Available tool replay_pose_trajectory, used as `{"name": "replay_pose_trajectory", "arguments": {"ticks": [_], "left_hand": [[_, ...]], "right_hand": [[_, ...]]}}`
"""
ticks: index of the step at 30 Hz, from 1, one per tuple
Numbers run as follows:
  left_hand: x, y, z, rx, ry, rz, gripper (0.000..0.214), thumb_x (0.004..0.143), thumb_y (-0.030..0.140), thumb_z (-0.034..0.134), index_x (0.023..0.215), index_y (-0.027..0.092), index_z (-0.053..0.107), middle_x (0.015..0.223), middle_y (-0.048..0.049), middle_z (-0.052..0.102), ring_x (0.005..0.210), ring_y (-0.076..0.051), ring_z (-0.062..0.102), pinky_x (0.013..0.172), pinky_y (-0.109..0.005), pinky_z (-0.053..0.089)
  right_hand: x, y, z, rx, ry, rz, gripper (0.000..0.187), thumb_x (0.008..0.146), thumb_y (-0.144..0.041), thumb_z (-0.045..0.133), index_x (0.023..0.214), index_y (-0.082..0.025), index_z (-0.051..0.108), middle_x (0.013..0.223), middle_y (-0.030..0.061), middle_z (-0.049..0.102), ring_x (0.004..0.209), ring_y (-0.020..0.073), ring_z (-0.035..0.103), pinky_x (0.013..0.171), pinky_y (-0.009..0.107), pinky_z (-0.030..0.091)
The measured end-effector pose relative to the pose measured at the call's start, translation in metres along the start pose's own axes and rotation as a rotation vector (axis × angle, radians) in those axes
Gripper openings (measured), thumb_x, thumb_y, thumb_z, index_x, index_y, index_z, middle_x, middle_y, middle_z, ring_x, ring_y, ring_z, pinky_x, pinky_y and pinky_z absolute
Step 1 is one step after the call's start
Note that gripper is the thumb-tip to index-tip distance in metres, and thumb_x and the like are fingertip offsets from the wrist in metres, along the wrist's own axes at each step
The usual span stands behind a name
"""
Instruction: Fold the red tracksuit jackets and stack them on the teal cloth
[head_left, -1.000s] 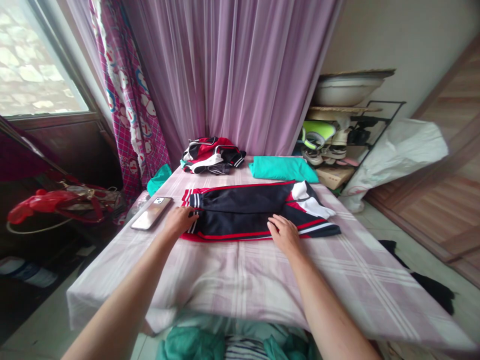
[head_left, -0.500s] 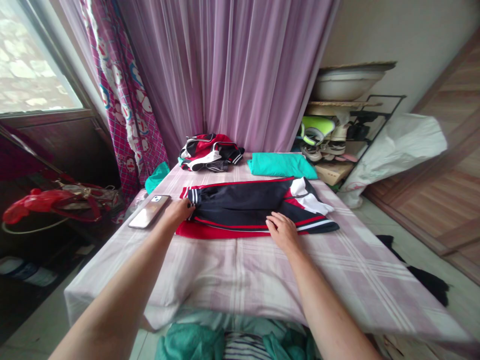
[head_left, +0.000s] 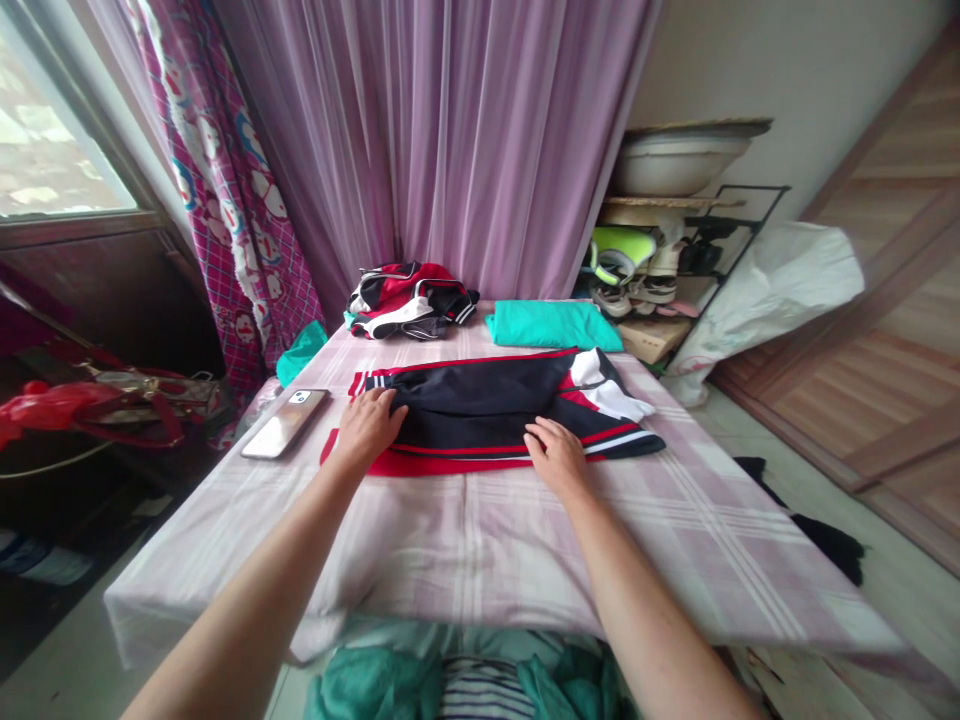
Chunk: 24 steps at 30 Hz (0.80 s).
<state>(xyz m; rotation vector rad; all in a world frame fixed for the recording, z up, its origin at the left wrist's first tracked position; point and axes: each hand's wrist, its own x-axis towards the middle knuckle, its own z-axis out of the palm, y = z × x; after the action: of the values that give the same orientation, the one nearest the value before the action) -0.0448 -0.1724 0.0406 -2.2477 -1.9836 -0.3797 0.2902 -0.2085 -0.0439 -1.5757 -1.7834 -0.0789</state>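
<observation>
A folded black track jacket (head_left: 480,400) with red edges, white panels and striped cuffs lies flat across the table in front of me. My left hand (head_left: 370,425) rests palm down over its left end, by the striped cuff, covering part of it. Fingers of that hand are spread on the black cloth. My right hand (head_left: 556,453) touches the near edge, right of the middle, with its fingers stretched out over the red and white stripes. Neither hand grips the cloth.
A phone (head_left: 286,424) lies left of my left hand. Toward the curtain are a crumpled red, black and white garment (head_left: 409,302) and a folded turquoise cloth (head_left: 553,325). A shoe rack (head_left: 694,250) stands beyond the table's right back corner.
My left hand has moved from the jacket's cuff edge onto the cloth, and its fingers have opened out. My right hand stays at the near edge. The view has shifted slightly.
</observation>
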Motion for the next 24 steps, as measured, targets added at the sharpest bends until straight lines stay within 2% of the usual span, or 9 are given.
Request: {"name": "replay_pose_trajectory", "arguments": {"ticks": [3, 6, 14, 19, 21, 24], "left_hand": [[-0.003, 0.006, 0.013, 0.035, -0.093, 0.066, 0.051, 0.096, 0.051, 0.045, 0.14, 0.029, 0.055, 0.154, -0.0096, 0.048, 0.141, -0.034, 0.042, 0.116, -0.057, 0.029], [-0.004, 0.005, 0.021, 0.078, -0.167, 0.068, 0.055, 0.096, 0.053, 0.044, 0.145, 0.03, 0.05, 0.159, -0.0091, 0.041, 0.144, -0.035, 0.037, 0.116, -0.061, 0.024], [-0.007, 0.003, 0.023, 0.068, -0.123, 0.069, 0.054, 0.096, 0.053, 0.044, 0.145, 0.031, 0.051, 0.158, -0.0091, 0.042, 0.143, -0.035, 0.038, 0.117, -0.059, 0.024], [-0.009, 0.005, 0.022, 0.097, -0.123, 0.071, 0.056, 0.097, 0.053, 0.041, 0.145, 0.028, 0.051, 0.158, -0.011, 0.042, 0.143, -0.035, 0.039, 0.115, -0.059, 0.025], [-0.009, 0.006, 0.021, 0.11, -0.124, 0.072, 0.056, 0.097, 0.054, 0.04, 0.146, 0.027, 0.05, 0.158, -0.0117, 0.041, 0.143, -0.035, 0.038, 0.116, -0.059, 0.024], [-0.009, 0.006, 0.021, 0.111, -0.118, 0.075, 0.056, 0.097, 0.054, 0.04, 0.145, 0.027, 0.051, 0.158, -0.0113, 0.042, 0.143, -0.035, 0.039, 0.115, -0.059, 0.025]], "right_hand": [[-0.001, -0.001, -0.001, -0.018, -0.038, 0.008, 0.031, 0.091, -0.032, 0.052, 0.107, -0.023, 0.077, 0.124, 0.0101, 0.071, 0.119, 0.0277, 0.061, 0.107, 0.045, 0.045], [-0.002, -0.001, 0.0, -0.028, -0.063, 0.009, 0.03, 0.09, -0.032, 0.054, 0.108, -0.024, 0.077, 0.126, 0.0097, 0.07, 0.121, 0.0281, 0.06, 0.108, 0.046, 0.044], [0.0, 0.0, -0.001, -0.032, -0.011, -0.016, 0.032, 0.091, -0.032, 0.05, 0.106, -0.024, 0.077, 0.121, 0.0088, 0.072, 0.116, 0.0262, 0.063, 0.103, 0.042, 0.047], [0.003, -0.009, -0.009, -0.077, 0.034, -0.018, 0.04, 0.095, -0.033, 0.045, 0.124, -0.021, 0.069, 0.134, 0.0116, 0.065, 0.126, 0.0273, 0.056, 0.109, 0.046, 0.04], [0.002, -0.013, -0.01, -0.121, 0.001, 0.007, 0.043, 0.095, -0.034, 0.045, 0.132, -0.022, 0.064, 0.14, 0.0121, 0.061, 0.13, 0.0289, 0.052, 0.11, 0.05, 0.037], [-0.002, -0.017, -0.008, -0.185, -0.112, 0.085, 0.043, 0.095, -0.037, 0.047, 0.13, -0.021, 0.065, 0.141, 0.015, 0.06, 0.132, 0.0325, 0.051, 0.11, 0.055, 0.035]]}}
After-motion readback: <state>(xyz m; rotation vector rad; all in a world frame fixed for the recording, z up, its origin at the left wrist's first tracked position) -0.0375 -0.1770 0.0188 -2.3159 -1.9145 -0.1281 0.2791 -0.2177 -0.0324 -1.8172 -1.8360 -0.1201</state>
